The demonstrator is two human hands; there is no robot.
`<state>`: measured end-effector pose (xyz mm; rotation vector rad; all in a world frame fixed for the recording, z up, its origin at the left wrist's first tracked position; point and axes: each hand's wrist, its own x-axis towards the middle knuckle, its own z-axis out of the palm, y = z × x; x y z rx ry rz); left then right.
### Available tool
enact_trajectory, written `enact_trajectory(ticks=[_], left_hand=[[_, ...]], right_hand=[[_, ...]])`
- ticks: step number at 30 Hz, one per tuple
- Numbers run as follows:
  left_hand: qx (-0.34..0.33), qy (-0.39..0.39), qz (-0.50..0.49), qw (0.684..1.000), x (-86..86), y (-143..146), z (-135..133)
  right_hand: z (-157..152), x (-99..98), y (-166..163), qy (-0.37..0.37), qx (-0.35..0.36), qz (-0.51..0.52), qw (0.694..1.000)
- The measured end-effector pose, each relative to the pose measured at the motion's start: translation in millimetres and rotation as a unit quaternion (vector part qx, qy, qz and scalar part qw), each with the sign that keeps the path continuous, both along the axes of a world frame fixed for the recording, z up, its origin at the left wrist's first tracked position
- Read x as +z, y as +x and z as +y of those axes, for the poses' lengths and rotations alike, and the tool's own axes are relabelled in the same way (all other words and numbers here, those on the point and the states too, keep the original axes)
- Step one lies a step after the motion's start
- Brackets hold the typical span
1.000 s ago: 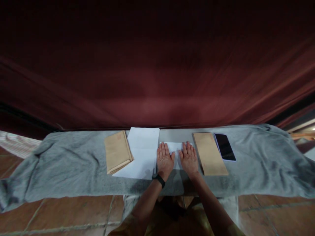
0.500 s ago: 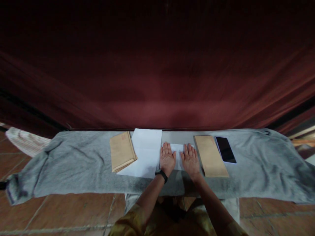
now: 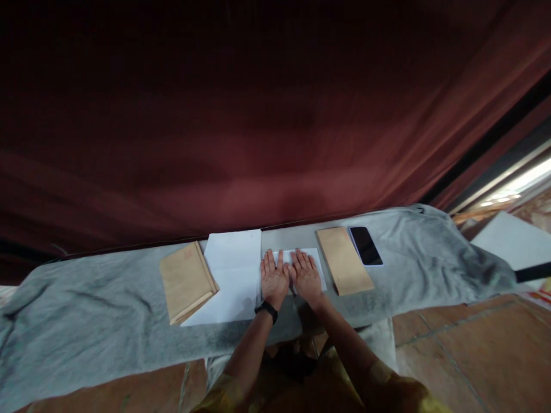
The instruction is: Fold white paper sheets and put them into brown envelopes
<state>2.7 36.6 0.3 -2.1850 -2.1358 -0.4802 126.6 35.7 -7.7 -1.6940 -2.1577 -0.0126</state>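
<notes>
Grey cloth-covered table [image 3: 107, 321]; left hand [image 3: 273, 280], right hand [image 3: 306, 278] open, flat, side by side on small white folded paper [image 3: 321, 272]; probably best pressed evenly

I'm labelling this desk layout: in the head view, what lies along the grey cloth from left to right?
In order: stack of brown envelopes, white sheet, left hand, right hand, single brown envelope, phone.

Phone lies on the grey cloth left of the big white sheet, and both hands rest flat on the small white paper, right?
No: the head view shows the phone on the grey cloth right of the brown envelope. The left hand and right hand do rest flat on the small white paper.
</notes>
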Motion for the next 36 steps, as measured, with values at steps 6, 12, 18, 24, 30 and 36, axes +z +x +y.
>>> enact_trajectory(ticks=[6, 12, 18, 24, 30, 36], left_hand=[[0.007, 0.012, -0.006, 1.0, -0.2, 0, 2], [0.004, 0.002, -0.009, 1.0, 2.0, 11, -1], [-0.091, -0.037, -0.016, 0.995, 0.3, 40, -14], [-0.085, -0.037, -0.007, 0.996, 4.4, 17, -23], [-0.052, -0.036, 0.012, 0.998, 4.6, -1, -45], [-0.055, -0.042, 0.032, 0.997, -1.8, -5, -55]], right_hand=[[-1, -8.6, 23, 0.017, -0.054, -0.007, 0.998], [-5, -12.4, 27, 0.035, -0.059, 0.009, 0.998], [-7, -10.5, 30, 0.006, -0.046, -0.007, 0.999], [-5, -8.5, 27, 0.023, -0.053, 0.0, 0.998], [-5, -6.2, 28, 0.031, -0.052, 0.01, 0.998], [-7, 8.6, -3, -0.011, 0.009, -0.001, 1.0]])
